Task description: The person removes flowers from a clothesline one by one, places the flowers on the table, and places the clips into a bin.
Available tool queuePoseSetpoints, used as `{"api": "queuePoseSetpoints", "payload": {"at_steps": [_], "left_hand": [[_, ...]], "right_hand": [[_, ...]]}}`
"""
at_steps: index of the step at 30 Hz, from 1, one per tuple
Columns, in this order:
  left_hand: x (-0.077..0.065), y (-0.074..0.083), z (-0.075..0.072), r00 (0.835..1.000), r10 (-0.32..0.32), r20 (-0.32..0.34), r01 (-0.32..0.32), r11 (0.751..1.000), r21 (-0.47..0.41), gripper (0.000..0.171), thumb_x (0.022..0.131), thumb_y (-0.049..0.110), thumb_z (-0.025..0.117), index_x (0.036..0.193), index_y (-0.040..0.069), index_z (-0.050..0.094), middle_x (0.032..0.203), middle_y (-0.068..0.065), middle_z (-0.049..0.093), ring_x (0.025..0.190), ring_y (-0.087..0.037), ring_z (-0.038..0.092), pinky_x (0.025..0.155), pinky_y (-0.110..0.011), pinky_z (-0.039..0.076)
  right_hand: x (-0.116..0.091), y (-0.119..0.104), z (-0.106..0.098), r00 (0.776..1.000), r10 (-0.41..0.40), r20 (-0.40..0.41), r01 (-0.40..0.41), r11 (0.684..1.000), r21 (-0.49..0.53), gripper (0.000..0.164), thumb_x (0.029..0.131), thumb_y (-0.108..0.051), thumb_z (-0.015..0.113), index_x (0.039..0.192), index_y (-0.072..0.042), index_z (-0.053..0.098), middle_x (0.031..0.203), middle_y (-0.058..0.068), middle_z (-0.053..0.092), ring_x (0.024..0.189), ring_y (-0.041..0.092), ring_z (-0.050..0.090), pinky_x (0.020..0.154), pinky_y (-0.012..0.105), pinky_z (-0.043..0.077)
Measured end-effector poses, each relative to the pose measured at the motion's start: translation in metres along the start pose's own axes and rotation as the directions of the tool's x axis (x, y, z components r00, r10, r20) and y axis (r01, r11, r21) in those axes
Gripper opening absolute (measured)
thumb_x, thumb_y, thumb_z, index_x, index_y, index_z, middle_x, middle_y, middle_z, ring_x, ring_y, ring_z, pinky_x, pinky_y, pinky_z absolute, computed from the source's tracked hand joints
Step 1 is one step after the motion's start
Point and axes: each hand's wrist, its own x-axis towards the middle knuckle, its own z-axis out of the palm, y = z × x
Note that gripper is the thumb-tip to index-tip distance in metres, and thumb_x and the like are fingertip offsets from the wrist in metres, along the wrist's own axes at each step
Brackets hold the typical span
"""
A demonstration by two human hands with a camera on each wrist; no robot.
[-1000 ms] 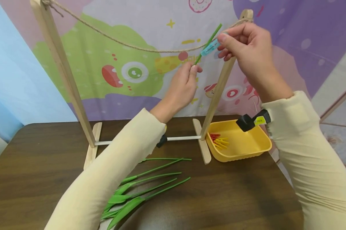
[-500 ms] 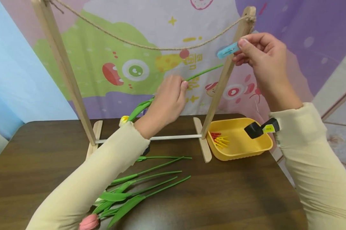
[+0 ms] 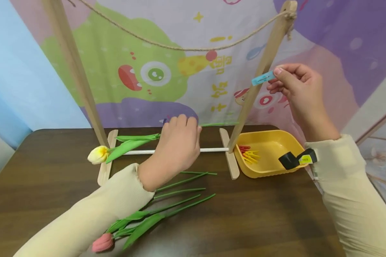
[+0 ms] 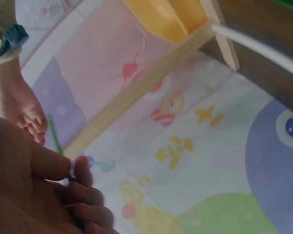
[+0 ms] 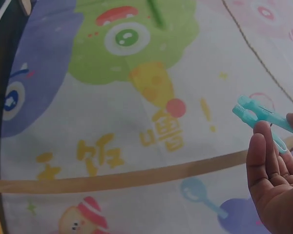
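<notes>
My left hand [image 3: 177, 146] grips a yellow-and-white artificial tulip [image 3: 98, 155] by its green stem, with the bloom pointing left over the stand's base. In the left wrist view the stem's end [image 4: 54, 134] pokes out past the thumb. My right hand [image 3: 303, 96] pinches a light blue clothespin [image 3: 263, 77] in front of the right wooden post [image 3: 255, 84]. From the right wrist view, the clothespin [image 5: 263, 114] has its tip pointing away from the fingers. Between the posts a twine rope [image 3: 180, 49] sags, above both hands.
Several artificial tulips lie on the dark table [image 3: 260, 214], one with a pink bloom [image 3: 103, 242]; my left arm hides part of them. Right of the stand sits a yellow basin [image 3: 260, 174] holding red and yellow clothespins [image 3: 251, 156]. A white rod [image 3: 213, 150] joins the stand's feet.
The left hand has brought the tulip down and left, away from the rope, turning it nearly level. The right hand has lowered and drawn right with the clothespin, which no longer overlaps the stem.
</notes>
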Motion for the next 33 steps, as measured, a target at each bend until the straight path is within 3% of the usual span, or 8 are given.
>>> {"api": "queuePoseSetpoints", "payload": {"at_steps": [4,9,13,17,26,33], "left_hand": [[-0.025,0.001,0.004,1.0,-0.013,-0.006,0.014,0.999,0.048,0.024,0.095,0.017,0.048,0.075,0.003,0.049,0.069,-0.01,0.046,0.061,-0.028,0.044,0.052,-0.034,0.032],[-0.049,0.005,0.009,0.994,-0.067,0.083,0.063,0.997,0.051,0.023,0.094,0.018,0.05,0.076,0.004,0.048,0.07,-0.01,0.044,0.063,-0.027,0.043,0.055,-0.033,0.031],[-0.063,0.01,0.015,0.993,-0.076,0.095,0.07,0.996,0.059,0.023,0.092,0.018,0.052,0.075,0.005,0.048,0.069,-0.009,0.044,0.063,-0.026,0.043,0.053,-0.031,0.029],[-0.077,0.017,0.022,0.993,-0.082,0.082,0.078,0.996,0.051,0.022,0.091,0.017,0.054,0.073,0.006,0.047,0.068,-0.008,0.043,0.061,-0.024,0.041,0.053,-0.029,0.026],[-0.106,0.032,0.035,0.975,-0.135,0.175,0.134,0.991,0.021,0.022,0.092,0.017,0.053,0.074,0.007,0.046,0.069,-0.005,0.038,0.061,-0.019,0.032,0.056,-0.028,0.022],[-0.117,0.037,0.055,0.961,-0.195,0.197,0.196,0.98,0.014,0.019,0.092,0.016,0.053,0.077,0.007,0.046,0.071,-0.006,0.038,0.064,-0.02,0.034,0.058,-0.029,0.024]], "right_hand": [[-0.006,0.008,-0.011,0.999,0.043,-0.008,-0.043,0.999,0.017,0.007,0.082,-0.001,0.068,0.084,0.005,0.064,0.069,0.008,0.067,0.054,0.016,0.063,0.057,0.022,0.054],[-0.017,0.022,-0.026,0.997,0.072,0.01,-0.072,0.997,0.034,0.006,0.084,0.0,0.066,0.086,0.005,0.064,0.071,0.009,0.068,0.054,0.017,0.063,0.056,0.023,0.054],[-0.029,0.036,-0.04,0.995,0.1,0.014,-0.1,0.995,0.001,0.007,0.084,-0.002,0.065,0.088,0.003,0.063,0.073,0.008,0.068,0.056,0.017,0.064,0.06,0.023,0.055],[-0.041,0.05,-0.052,0.989,0.147,0.012,-0.147,0.989,-0.026,0.006,0.086,-0.004,0.064,0.09,0.0,0.063,0.073,0.006,0.068,0.059,0.015,0.065,0.064,0.022,0.055],[-0.059,0.076,-0.074,0.974,0.226,0.005,-0.226,0.973,-0.044,0.004,0.088,-0.006,0.062,0.091,-0.003,0.062,0.074,0.002,0.068,0.063,0.012,0.066,0.067,0.02,0.054],[-0.068,0.094,-0.092,0.961,0.277,-0.013,-0.277,0.96,-0.036,0.002,0.089,-0.005,0.062,0.089,-0.004,0.063,0.075,0.001,0.07,0.063,0.012,0.067,0.066,0.02,0.055]]}}
